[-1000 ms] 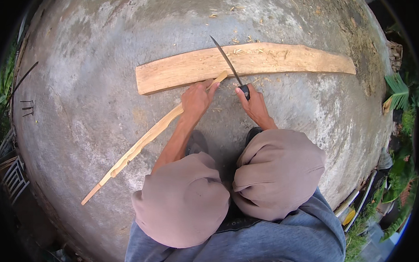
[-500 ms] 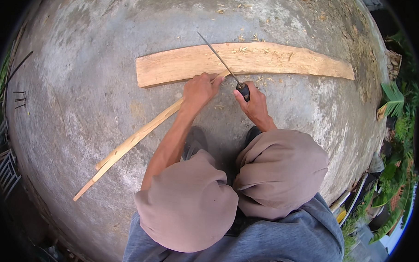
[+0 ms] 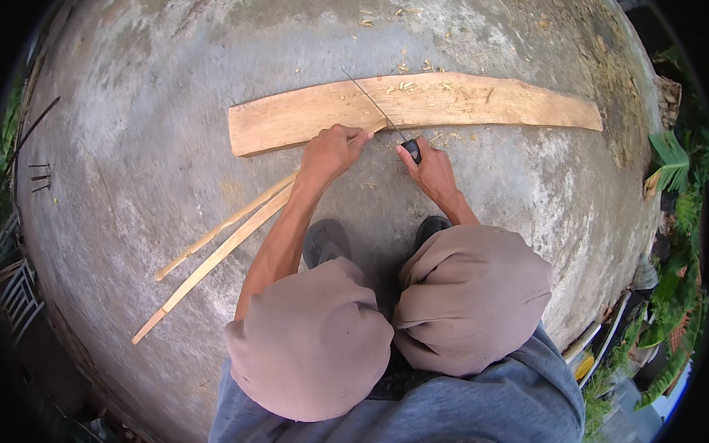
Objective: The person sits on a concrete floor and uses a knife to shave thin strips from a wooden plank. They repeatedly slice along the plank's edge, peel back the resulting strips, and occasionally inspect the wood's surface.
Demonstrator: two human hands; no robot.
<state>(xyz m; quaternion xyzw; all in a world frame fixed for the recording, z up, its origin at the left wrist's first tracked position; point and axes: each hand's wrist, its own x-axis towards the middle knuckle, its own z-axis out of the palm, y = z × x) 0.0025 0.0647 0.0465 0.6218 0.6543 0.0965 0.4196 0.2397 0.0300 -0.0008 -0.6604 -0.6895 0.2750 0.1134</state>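
Observation:
My right hand is closed round the black handle of a long knife, whose thin blade slants up and left above a pale wooden plank. My left hand grips a narrow wooden strip, its far end resting at the plank's near edge beside the blade. Behind my left forearm, two long wooden strips, an upper one and a lower one, spread apart toward the lower left. The forearm hides which of them runs into my hand.
Wood shavings lie on the plank and the concrete floor around it. Dark metal rods stand at the far left. Green plants line the right edge. My sandalled feet are below the plank.
The two strips' lower ends have spread apart; before, they lay nearly together. The blade has dropped slightly and its tip has shifted right. Both hands keep their holds.

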